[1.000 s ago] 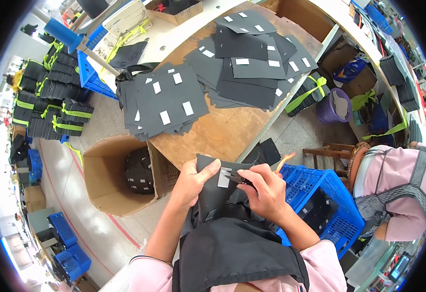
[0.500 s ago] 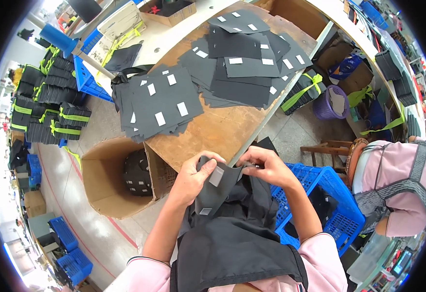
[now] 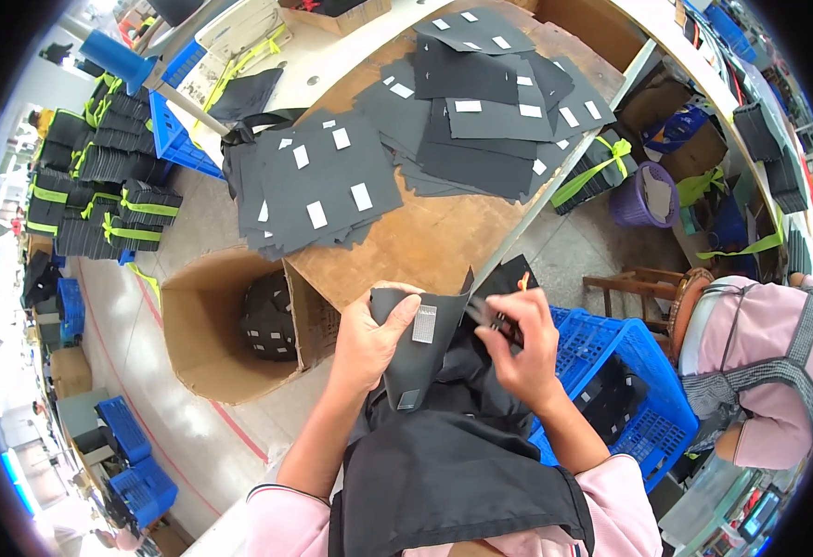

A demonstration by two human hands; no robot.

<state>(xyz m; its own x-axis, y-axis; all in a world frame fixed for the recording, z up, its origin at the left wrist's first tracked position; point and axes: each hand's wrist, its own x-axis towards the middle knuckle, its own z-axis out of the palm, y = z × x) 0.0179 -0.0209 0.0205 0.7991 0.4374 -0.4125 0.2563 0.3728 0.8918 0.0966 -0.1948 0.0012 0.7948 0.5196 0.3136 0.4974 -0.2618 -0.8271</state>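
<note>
Two hands work close over the person's lap: since a second ago the left hand (image 3: 369, 339) has lifted a dark fabric piece (image 3: 416, 348) off the bundle and curled it upright, its grey hook-and-loop patch (image 3: 423, 324) now facing the camera, so a single piece looks to have been separated for handling. Its fingers wrap the left edge of the piece, thumb across the front. The right hand (image 3: 522, 348) has shifted rightward and pinches a small dark strap (image 3: 490, 318) at the piece's upper right corner. Beneath them lies a limp black apron (image 3: 453, 473), matte and creased. Just right stands a blue plastic crate (image 3: 643, 390) with a lattice wall; left, an open cardboard box (image 3: 204, 343). Farther off, the worn wooden tabletop (image 3: 425, 237) carries flat stacks of dark panels (image 3: 318, 181) dotted with white labels.
</note>
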